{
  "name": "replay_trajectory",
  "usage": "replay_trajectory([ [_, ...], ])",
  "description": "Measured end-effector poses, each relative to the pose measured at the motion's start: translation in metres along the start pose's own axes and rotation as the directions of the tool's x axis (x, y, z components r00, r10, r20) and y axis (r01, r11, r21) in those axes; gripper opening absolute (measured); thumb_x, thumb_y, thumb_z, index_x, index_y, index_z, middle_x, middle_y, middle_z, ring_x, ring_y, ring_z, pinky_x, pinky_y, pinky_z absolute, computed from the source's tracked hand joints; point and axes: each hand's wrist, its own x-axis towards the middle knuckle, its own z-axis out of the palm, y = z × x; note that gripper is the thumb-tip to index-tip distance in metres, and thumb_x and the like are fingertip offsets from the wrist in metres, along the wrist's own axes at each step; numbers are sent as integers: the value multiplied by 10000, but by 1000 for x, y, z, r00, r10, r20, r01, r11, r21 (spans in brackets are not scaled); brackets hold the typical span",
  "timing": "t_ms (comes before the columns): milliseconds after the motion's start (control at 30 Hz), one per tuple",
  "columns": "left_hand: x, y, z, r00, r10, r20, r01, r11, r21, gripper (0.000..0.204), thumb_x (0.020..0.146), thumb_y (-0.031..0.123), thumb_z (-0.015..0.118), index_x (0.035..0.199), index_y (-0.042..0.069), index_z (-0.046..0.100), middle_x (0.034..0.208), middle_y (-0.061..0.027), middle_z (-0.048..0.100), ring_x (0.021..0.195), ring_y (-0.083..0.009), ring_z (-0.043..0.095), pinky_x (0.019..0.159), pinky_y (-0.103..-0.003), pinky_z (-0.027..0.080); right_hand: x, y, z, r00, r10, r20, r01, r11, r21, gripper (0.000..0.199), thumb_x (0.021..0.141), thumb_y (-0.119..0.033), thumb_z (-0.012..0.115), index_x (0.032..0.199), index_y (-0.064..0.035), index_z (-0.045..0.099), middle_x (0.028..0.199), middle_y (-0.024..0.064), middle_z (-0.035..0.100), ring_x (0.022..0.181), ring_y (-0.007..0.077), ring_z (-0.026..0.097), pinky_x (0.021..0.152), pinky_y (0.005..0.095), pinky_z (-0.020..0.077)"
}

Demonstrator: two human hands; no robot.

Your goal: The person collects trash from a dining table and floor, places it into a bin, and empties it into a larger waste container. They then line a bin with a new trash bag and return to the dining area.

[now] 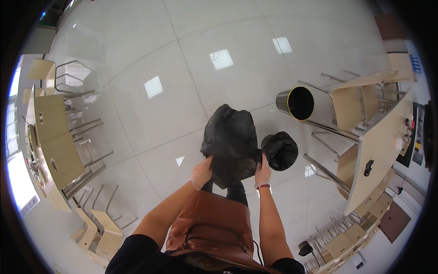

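I hold a large black plastic bag point(230, 141) up in front of me with both hands, which wear thin clear gloves. My left hand point(201, 172) grips its lower left edge. My right hand point(262, 173) grips its right edge, with a red band at the wrist. Just right of the held bag, a bin lined with a black bag point(280, 150) stands on the floor. A black waste bin with a yellow rim point(296, 103) lies on its side further off, its mouth facing me.
Glossy white floor tiles point(182, 68) spread ahead. A beige table point(383, 150) with chairs point(360, 98) stands at the right, another table point(52, 141) with chairs at the left. I wear a brown apron point(210, 223).
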Motion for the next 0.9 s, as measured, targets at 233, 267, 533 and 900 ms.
replay_trajectory([
  [233,-3,-18,30,993,62,99,-48,990,-135,478,742,58,506,1217,52,454,1081,-238,554,948,-394,550,801,-436,463,-18,7,7,996,54,68,-62,990,127,426,873,-83,466,1297,-93,422,1187,219,529,1052,384,525,882,405,427],
  [267,-8,-17,31,992,48,118,-26,983,-180,493,743,63,515,1231,57,441,1114,-231,539,994,-389,527,836,-425,448,-24,11,6,994,57,90,-68,990,121,421,872,-83,469,1291,-81,426,1184,223,530,1056,384,524,886,404,425],
  [533,-21,-37,69,995,81,53,-72,985,-156,509,714,57,527,1214,8,446,1163,-234,518,1092,-376,482,926,-394,416,-19,29,4,973,126,196,-157,976,152,362,864,-107,513,1223,-63,499,1155,181,570,1092,344,522,886,378,435],
  [900,3,-2,67,985,-120,123,143,969,-201,601,713,34,546,1291,17,383,1242,-238,467,1149,-351,454,961,-365,396,160,78,15,911,410,33,-345,717,607,272,871,-280,540,939,-21,590,996,79,587,824,183,524,783,322,425],
])
